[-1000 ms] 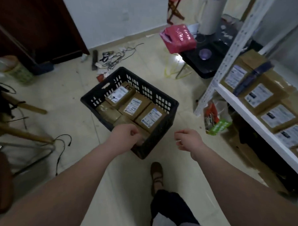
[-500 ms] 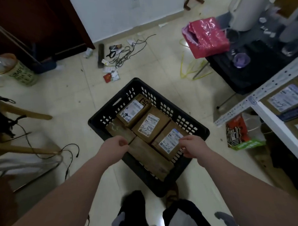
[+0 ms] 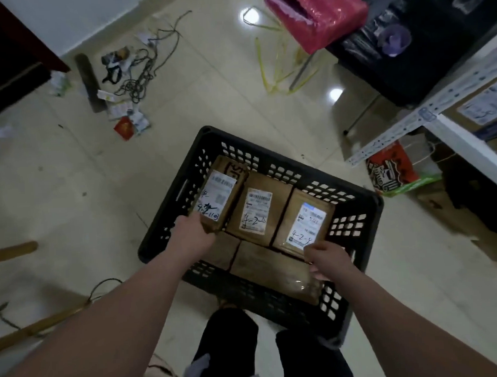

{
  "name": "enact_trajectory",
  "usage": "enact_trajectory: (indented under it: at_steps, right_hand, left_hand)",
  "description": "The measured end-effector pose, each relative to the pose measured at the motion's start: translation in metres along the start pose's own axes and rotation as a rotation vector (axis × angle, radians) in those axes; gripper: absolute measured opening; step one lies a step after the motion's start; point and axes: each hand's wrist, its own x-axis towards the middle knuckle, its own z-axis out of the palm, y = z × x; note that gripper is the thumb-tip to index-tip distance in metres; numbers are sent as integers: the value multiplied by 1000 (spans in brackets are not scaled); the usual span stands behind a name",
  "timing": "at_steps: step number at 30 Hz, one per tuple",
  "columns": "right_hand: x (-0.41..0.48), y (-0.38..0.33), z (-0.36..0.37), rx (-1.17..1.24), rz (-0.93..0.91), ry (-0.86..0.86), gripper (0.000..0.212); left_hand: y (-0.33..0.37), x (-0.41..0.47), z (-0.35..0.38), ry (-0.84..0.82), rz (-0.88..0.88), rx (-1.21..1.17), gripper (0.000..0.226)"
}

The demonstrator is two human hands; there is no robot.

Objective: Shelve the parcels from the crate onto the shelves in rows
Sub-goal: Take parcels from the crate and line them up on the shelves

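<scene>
A black slatted crate [image 3: 353,212] stands on the floor in front of me with several brown cardboard parcels inside. My left hand [image 3: 192,233] grips the near end of the left parcel [image 3: 221,189], which carries a white label. My right hand [image 3: 327,259] pinches the near edge of the right parcel [image 3: 305,217], also labelled. Between them lies a middle parcel [image 3: 257,210]. Plain brown parcels [image 3: 267,264] lie nearer to me in the crate. The white shelf [image 3: 461,142] at the right holds a labelled parcel [image 3: 483,104].
Cables and paper scraps [image 3: 128,79] litter the floor at the back left. A pink bag [image 3: 316,11] and a black table [image 3: 412,50] stand at the back right. A red and green bag [image 3: 394,170] sits under the shelf. Wooden poles [image 3: 13,251] lie at the left.
I have leaned in over the crate. Both hands moved forward and down into it; the left now holds the left parcel and the right holds the right parcel.
</scene>
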Motion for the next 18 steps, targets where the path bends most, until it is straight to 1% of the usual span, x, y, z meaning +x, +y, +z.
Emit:
enact_trajectory:
  at_steps: [3, 6, 7, 10, 15, 18]
  right_hand:
    - [6, -8, 37, 22, -36, -64, 10]
    - [19, -12, 61, 14, -61, -95, 6]
    - [24, -12, 66, 14, -58, -96, 8]
    - [42, -8, 77, 48, -32, -89, 16]
    - [70, 4, 89, 151, 33, -81, 12]
    - [82, 9, 97, 181, 50, -84, 11]
  left_hand:
    - [-12, 34, -1, -10, -6, 58, 60]
    - [-20, 64, 9, -43, -48, 98, 83]
    - [-22, 73, 13, -49, -59, 110, 91]
    - [-25, 98, 29, -45, -69, 119, 104]
    - [-28, 136, 54, -20, -86, 114, 127]
    - [-28, 147, 66, 45, -120, 109, 138]
